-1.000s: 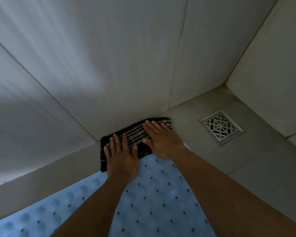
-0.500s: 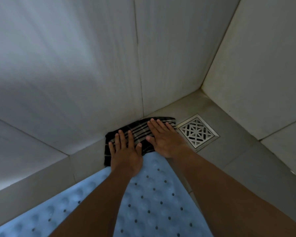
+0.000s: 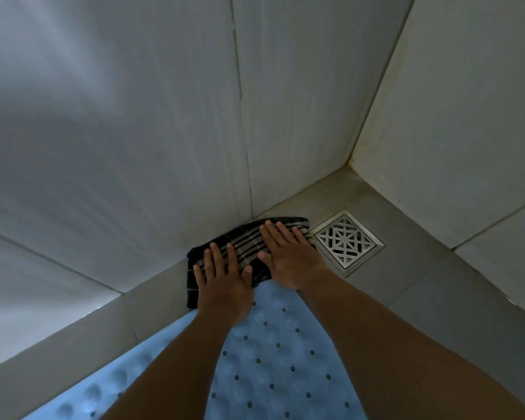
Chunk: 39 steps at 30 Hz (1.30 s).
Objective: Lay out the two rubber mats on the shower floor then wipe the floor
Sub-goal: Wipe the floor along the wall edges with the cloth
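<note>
A dark checked cloth [image 3: 246, 241] lies on the grey shower floor [image 3: 422, 298] along the foot of the wall. My left hand [image 3: 222, 286] presses flat on its left part with straight, spread fingers. My right hand [image 3: 291, 253] presses flat on its right part, fingers together and pointing at the wall. A light blue rubber mat [image 3: 273, 365] with bumps and small holes lies on the floor under my forearms, its far edge reaching the cloth. Only one mat is plain to see.
A square metal drain grate [image 3: 347, 241] sits in the floor just right of the cloth. Tiled walls [image 3: 164, 131] meet in a corner behind the drain. Bare floor tiles stretch to the right of the mat.
Both hands have slid the cloth to the right along the wall, from well left of the drain to right beside it. The view has turned to the right with them.
</note>
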Each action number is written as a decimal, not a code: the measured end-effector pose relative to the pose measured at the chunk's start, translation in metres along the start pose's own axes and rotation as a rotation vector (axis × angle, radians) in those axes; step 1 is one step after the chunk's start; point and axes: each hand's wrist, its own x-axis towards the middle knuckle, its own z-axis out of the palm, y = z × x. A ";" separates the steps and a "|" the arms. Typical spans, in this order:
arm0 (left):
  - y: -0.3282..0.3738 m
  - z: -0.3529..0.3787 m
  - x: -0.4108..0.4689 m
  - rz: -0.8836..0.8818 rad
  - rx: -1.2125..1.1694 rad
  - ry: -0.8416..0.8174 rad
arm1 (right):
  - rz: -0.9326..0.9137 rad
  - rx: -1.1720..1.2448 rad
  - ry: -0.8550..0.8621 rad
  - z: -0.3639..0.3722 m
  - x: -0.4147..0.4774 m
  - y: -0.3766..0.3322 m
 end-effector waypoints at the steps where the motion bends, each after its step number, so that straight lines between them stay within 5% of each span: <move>1: -0.001 0.000 0.001 0.008 0.007 0.000 | 0.011 0.004 -0.003 0.000 -0.001 -0.001; 21: 0.065 -0.016 0.034 0.652 0.264 -0.112 | 0.476 0.192 0.132 0.037 -0.103 0.040; 39: 0.126 0.014 0.006 0.742 0.326 -0.129 | 0.582 0.217 0.076 0.044 -0.159 0.081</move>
